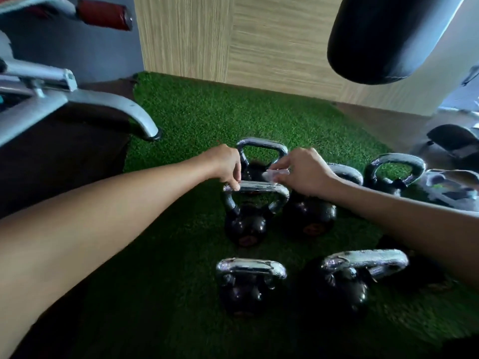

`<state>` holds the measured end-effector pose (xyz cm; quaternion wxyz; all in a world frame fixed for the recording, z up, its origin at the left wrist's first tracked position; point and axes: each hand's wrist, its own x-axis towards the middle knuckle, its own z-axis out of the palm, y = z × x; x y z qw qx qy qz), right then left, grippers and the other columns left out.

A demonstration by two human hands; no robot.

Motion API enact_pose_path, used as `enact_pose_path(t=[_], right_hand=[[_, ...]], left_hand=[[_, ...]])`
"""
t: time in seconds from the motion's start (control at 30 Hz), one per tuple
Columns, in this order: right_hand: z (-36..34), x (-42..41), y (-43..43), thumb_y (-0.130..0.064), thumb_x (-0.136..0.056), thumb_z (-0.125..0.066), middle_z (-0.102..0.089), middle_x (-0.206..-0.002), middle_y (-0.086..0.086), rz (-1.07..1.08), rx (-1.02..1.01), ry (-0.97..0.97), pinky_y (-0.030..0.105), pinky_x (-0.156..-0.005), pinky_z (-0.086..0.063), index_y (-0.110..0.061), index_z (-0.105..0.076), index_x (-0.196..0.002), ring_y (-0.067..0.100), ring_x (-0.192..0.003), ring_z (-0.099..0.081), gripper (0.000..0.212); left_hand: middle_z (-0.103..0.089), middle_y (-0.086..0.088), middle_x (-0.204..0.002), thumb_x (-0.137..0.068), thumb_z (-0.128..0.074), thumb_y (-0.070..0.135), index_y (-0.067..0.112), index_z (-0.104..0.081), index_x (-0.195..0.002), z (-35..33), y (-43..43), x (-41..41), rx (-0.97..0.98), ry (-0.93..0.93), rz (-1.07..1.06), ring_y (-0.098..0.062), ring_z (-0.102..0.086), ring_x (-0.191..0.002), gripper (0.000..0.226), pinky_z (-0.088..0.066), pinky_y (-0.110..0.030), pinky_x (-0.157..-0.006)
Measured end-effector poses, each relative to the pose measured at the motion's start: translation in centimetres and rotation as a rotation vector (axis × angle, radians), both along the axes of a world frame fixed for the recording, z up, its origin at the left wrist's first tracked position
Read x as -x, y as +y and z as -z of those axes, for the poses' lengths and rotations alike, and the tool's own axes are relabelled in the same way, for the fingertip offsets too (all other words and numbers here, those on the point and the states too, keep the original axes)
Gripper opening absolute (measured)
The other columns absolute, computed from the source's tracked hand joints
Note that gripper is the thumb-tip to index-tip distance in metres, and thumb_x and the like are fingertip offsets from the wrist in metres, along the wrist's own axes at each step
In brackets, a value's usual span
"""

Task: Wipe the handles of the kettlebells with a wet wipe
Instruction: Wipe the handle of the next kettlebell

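Head view, near to far. Front row: front-left kettlebell [246, 288] and front-right kettlebell [347, 288], black bodies with chrome handles, standing upright and apart on the green turf floor [186, 120].

Middle row: the middle kettlebell [245, 225] stands upright. Its handle [256, 187] is being worked on by both hands. The left hand [225, 164] reaches in from the left, its fingers [234, 181] curled down together over the left end of the handle and holding it. The right hand [304, 173] reaches in from the right, its fingers [288, 161] pinching a crumpled white wet wipe [276, 173] just above the right end of the same handle; whether the wipe touches the metal cannot be told. A neighbouring kettlebell [309, 216] stands just beside it, partly hidden under the right wrist.

Back row: a far kettlebell [261, 145] shows between the two hands, and a far-right kettlebell [394, 172] stands well apart.

Surroundings: grey machine frame [85, 99] at left, black punch bag [383, 40] hanging at upper right, wood-panelled wall [233, 35] behind.
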<state>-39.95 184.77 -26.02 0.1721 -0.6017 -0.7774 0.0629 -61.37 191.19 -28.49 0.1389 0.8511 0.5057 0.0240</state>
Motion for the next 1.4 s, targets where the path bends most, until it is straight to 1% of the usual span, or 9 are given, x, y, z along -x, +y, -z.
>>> enact_pose_path(t=[0.2,0.3,0.4,0.47,0.6,0.83,1.03,1.17,1.4], right_hand=[[3.6,0.3,2.4,-0.044,-0.089,-0.073,-0.079,-0.084,-0.007,-0.036,0.041,0.08,0.02,-0.047,-0.047,-0.03,-0.083,-0.092,0.007,-0.052,-0.063,0.017],[4.7,1.1,3.1,-0.041,-0.088,-0.075,-0.076,-0.079,-0.011,-0.116,0.056,0.117,0.026,-0.059,-0.047,-0.029,-0.083,-0.086,0.0,-0.062,-0.061,0.015],[5.3,2.0,3.3,-0.03,-0.089,-0.076,-0.072,-0.084,-0.005,-0.188,0.074,0.083,0.028,-0.071,-0.048,-0.024,-0.083,-0.085,0.009,-0.076,-0.062,0.01],[5.6,1.2,3.2,-0.026,-0.089,-0.075,-0.072,-0.089,-0.005,-0.181,0.037,0.061,0.03,-0.079,-0.052,-0.023,-0.082,-0.083,0.014,-0.086,-0.065,0.01],[6.6,-2.8,3.4,-0.027,-0.09,-0.076,-0.074,-0.088,-0.013,-0.093,-0.001,0.086,0.023,-0.072,-0.048,-0.023,-0.081,-0.076,0.009,-0.081,-0.065,0.015],[6.2,-0.3,4.3,-0.027,-0.089,-0.076,-0.073,-0.095,-0.01,-0.191,-0.014,0.015,0.036,-0.086,-0.052,-0.028,-0.08,-0.076,0.019,-0.094,-0.063,0.013],[7.4,-6.5,3.3,-0.026,-0.086,-0.079,-0.077,-0.087,-0.011,-0.088,-0.035,0.174,0.014,-0.062,-0.041,-0.027,-0.083,-0.086,0.007,-0.075,-0.065,0.004],[7.2,-5.5,3.1,-0.029,-0.087,-0.079,-0.077,-0.085,-0.016,-0.117,-0.045,0.199,0.023,-0.066,-0.049,-0.028,-0.083,-0.082,-0.001,-0.067,-0.06,0.007],[9.1,-8.1,2.7,-0.028,-0.079,-0.083,-0.077,-0.081,-0.002,0.104,0.085,0.19,0.035,-0.073,-0.059,-0.027,-0.079,-0.084,0.019,-0.081,-0.072,0.006]], left_hand=[[-0.078,0.008,-0.083,-0.072,-0.091,0.034,0.024,-0.082,-0.091,1.2,2.2,0.3,0.105,-0.036,-0.017,-0.017,-0.075,-0.082,0.024,-0.058,-0.03,-0.075],[-0.077,0.01,-0.077,-0.071,-0.093,0.033,0.023,-0.082,-0.088,1.5,1.9,0.4,0.09,-0.072,-0.023,-0.008,-0.072,-0.07,0.023,-0.056,-0.026,-0.066],[-0.076,0.012,-0.077,-0.072,-0.093,0.026,0.022,-0.082,-0.087,1.6,1.5,-0.1,0.067,-0.087,-0.08,0.0,-0.072,-0.075,0.019,-0.058,-0.024,-0.073],[-0.075,0.014,-0.075,-0.073,-0.092,0.027,0.023,-0.082,-0.089,1.3,1.4,-0.4,0.088,-0.065,-0.098,0.003,-0.069,-0.073,0.019,-0.052,-0.015,-0.063],[-0.074,0.016,-0.077,-0.077,-0.089,0.034,0.028,-0.079,-0.092,0.4,0.8,-0.9,0.11,0.018,-0.119,0.002,-0.067,-0.074,0.019,-0.05,-0.02,-0.067],[-0.07,0.013,-0.081,-0.084,-0.084,0.027,0.027,-0.073,-0.095,0.1,0.2,-1.7,0.087,0.115,-0.161,-0.003,-0.063,-0.07,0.016,-0.042,-0.025,-0.058],[-0.072,0.016,-0.081,-0.083,-0.083,0.028,0.03,-0.073,-0.094,0.4,-0.2,-2.0,0.051,0.095,-0.148,-0.002,-0.066,-0.08,0.015,-0.051,-0.028,-0.071],[-0.072,0.017,-0.081,-0.083,-0.084,0.027,0.03,-0.072,-0.092,0.3,-0.2,-2.0,0.06,0.137,-0.148,0.0,-0.066,-0.079,0.016,-0.045,-0.024,-0.066],[-0.074,0.017,-0.081,-0.083,-0.084,0.03,0.033,-0.073,-0.091,1.0,-0.8,-1.4,0.022,0.056,-0.176,0.009,-0.06,-0.065,0.014,-0.041,-0.022,-0.058]])
